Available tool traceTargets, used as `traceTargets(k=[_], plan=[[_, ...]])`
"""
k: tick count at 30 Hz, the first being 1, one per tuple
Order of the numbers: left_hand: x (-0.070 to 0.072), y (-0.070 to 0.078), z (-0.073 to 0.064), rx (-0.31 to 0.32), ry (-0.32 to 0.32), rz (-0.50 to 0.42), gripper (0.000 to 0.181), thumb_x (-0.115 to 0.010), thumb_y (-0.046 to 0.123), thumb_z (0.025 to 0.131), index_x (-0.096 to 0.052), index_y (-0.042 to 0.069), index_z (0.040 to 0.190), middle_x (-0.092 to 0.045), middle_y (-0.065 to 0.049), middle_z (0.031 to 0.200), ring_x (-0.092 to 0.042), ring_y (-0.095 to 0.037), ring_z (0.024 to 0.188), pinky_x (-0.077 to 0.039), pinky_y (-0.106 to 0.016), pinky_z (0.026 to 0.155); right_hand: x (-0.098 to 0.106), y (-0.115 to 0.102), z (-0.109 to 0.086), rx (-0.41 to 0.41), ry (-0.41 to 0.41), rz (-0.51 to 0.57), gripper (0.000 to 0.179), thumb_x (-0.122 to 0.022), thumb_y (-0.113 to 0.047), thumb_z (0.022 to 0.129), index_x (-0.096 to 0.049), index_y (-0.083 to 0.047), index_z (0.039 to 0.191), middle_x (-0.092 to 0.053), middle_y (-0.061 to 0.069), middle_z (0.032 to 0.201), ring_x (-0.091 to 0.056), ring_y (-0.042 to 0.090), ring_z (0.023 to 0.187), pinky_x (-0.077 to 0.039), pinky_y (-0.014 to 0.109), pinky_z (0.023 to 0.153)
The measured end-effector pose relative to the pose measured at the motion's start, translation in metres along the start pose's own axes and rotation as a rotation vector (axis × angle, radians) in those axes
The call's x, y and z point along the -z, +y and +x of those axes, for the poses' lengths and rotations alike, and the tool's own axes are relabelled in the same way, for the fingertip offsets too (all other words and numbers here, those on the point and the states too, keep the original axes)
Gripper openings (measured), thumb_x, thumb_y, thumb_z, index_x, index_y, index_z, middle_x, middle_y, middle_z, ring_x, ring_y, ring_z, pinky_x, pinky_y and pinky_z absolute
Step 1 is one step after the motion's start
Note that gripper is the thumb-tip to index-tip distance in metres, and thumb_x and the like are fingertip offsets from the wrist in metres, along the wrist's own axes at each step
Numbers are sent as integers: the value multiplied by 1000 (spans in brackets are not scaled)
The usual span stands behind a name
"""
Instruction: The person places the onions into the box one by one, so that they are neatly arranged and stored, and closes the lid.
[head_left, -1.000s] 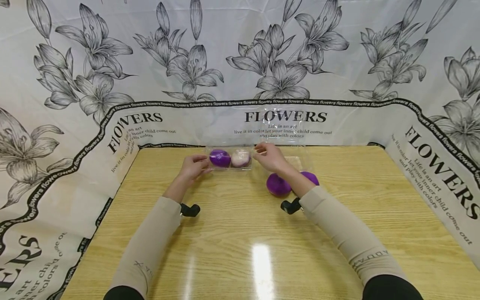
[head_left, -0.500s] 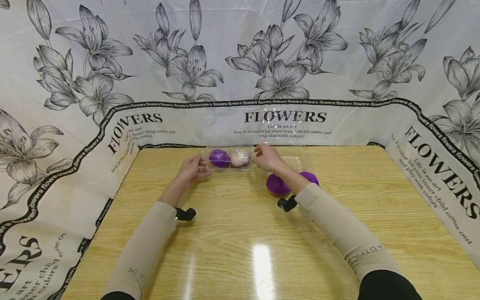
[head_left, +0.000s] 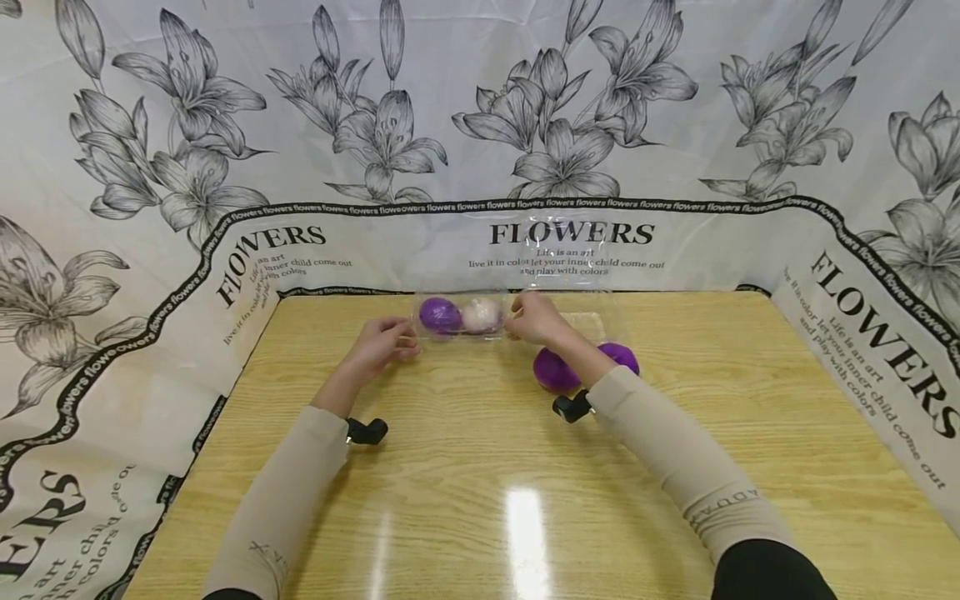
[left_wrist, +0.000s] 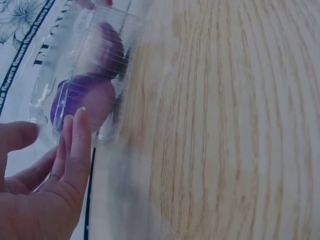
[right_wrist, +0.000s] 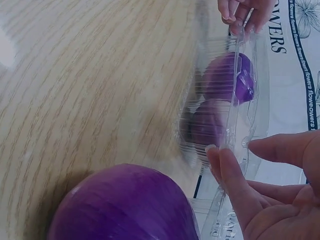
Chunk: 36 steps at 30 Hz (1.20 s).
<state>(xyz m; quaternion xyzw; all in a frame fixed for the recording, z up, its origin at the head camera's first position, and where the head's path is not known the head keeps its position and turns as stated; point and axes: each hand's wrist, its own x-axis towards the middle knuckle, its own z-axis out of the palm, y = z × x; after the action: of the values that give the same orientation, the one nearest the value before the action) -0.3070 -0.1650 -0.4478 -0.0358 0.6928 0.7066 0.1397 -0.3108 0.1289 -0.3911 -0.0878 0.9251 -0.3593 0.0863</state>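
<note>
A clear plastic clamshell box (head_left: pixel 459 335) with two purple onions inside, one purple onion (head_left: pixel 439 316) and one paler under glare, sits at the table's back edge. My left hand (head_left: pixel 381 343) is at its left end, fingers fairly straight; in the left wrist view the fingertips (left_wrist: pixel 80 111) overlap the box front, with the thumb apart. At the right end, my right hand (head_left: pixel 534 318) pinches the rim between thumb and fingers, as the right wrist view shows. Two loose purple onions (head_left: pixel 553 370) lie under my right forearm, partly hidden by it.
Behind my right arm stands another clear box (head_left: pixel 583 323), its raised lid leaning against the printed curtain (head_left: pixel 405 242). The curtain rises along the back and both sides of the wooden table (head_left: pixel 465 467). A black wrist mount (head_left: pixel 573 407) juts inward from my right sleeve.
My left hand has drawn back slightly to the left and its fingers have loosened. The right hand has dipped a little, and the box has shifted slightly to the right.
</note>
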Motion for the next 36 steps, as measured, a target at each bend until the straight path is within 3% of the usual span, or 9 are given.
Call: traceTargets(k=[6, 9, 19, 27, 36], plan=[[-1, 2, -2, -4, -7, 26, 46, -49, 9, 108, -41, -8, 150, -58, -21, 121, -66, -21, 93, -64, -32, 90, -6, 0, 2, -67, -55, 161, 47, -58, 1, 95, -45, 22, 135, -68, 32, 111, -75, 36, 93, -64, 38, 88], [-2, 1, -3, -8, -10, 35, 46, -50, 9, 107, -41, -7, 150, -61, -24, 120, -69, -23, 93, -64, -34, 90, -8, 0, 2, -83, -51, 185, 47, -56, 1, 96, -44, 22, 136, -69, 31, 108, -75, 35, 90, -65, 35, 86], [-1, -2, -3, -19, -32, 46, 47, -47, 9, 109, -35, -7, 152, -64, -29, 122, -70, -16, 86, -63, -38, 94, -17, -4, -2, -179, -74, 430, 47, -46, 6, 100, -35, 24, 143, -65, 38, 114, -72, 42, 100, -61, 44, 93], [-4, -4, -3, -26, -11, 18, 46, -46, 6, 109, -35, -8, 151, -58, -39, 128, -72, -18, 83, -64, -36, 90, -22, -3, -1, -203, -44, 490, 49, -48, 10, 97, -34, 22, 143, -65, 39, 111, -74, 40, 93, -62, 44, 90], [-6, -1, -4, -19, 22, 11, 45, -47, 1, 106, -38, -8, 149, -64, -35, 120, -73, -32, 98, -62, -42, 95, -24, -2, -1, -204, -26, 498, 47, -48, 8, 98, -37, 19, 142, -61, 36, 119, -72, 43, 99, -62, 44, 91]])
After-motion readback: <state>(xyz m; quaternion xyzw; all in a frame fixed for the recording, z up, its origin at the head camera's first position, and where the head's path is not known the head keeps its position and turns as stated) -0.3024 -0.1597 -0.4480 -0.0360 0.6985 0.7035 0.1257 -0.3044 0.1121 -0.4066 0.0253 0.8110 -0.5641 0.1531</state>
